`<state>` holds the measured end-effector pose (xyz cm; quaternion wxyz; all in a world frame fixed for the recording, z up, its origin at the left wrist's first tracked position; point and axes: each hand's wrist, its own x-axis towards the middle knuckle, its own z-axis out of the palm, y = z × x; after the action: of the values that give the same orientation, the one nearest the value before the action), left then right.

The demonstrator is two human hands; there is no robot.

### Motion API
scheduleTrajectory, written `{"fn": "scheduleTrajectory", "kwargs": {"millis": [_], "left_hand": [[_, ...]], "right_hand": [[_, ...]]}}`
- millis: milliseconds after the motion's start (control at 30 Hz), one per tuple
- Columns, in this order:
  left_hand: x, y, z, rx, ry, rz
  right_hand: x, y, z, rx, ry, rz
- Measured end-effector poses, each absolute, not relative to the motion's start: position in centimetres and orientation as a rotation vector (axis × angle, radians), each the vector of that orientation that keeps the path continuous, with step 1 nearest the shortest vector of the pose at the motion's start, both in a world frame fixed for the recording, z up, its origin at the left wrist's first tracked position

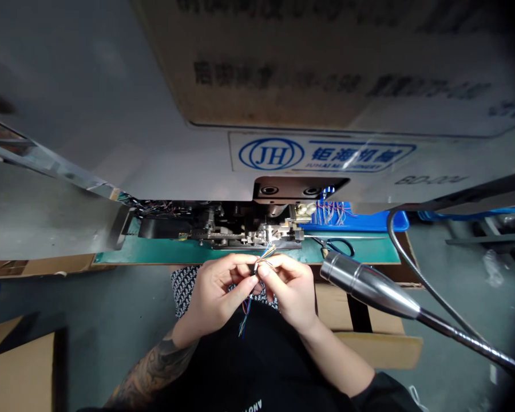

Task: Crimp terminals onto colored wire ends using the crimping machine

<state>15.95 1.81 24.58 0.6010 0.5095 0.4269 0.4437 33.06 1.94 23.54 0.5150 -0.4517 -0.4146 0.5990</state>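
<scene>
My left hand [223, 290] and my right hand [289, 289] meet in front of the machine's working head, both with fingers pinched on a small multi-wire cable [266, 250]. Thin coloured wires, among them blue, white and yellow, fan out above the fingertips toward the machine. More loose strands [245, 317] in red, blue and yellow hang below my left hand. The short stretch between the fingertips is mostly hidden; something dark and a bit of white show there. Just beyond the wire ends sits the metal crimping mechanism [268, 232] of the machine.
A large grey machine housing [111, 114] overhangs the green bench top [154, 250]. To the right lie a blue tray [369, 222] with wires and dark-handled scissors [343, 246]. A gooseneck lamp [369, 286] reaches in from the right. Cardboard [369, 346] lies below the bench.
</scene>
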Motion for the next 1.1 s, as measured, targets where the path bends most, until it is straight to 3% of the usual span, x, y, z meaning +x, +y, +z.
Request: {"fn": "scheduleTrajectory", "kwargs": {"millis": [367, 967, 1100], "left_hand": [[16.4, 1.7, 24.8, 1.211, 1.065, 1.019], [16.4, 1.6, 24.5, 1.212, 1.052, 1.017], [16.4, 1.6, 24.7, 1.216, 1.054, 1.035]], "right_hand": [[31.9, 1.3, 23.6, -1.151, -1.123, 0.988], [32.6, 1.5, 23.6, -1.250, -1.246, 0.946], [32.4, 1.3, 23.5, -1.179, -1.117, 1.089]]}}
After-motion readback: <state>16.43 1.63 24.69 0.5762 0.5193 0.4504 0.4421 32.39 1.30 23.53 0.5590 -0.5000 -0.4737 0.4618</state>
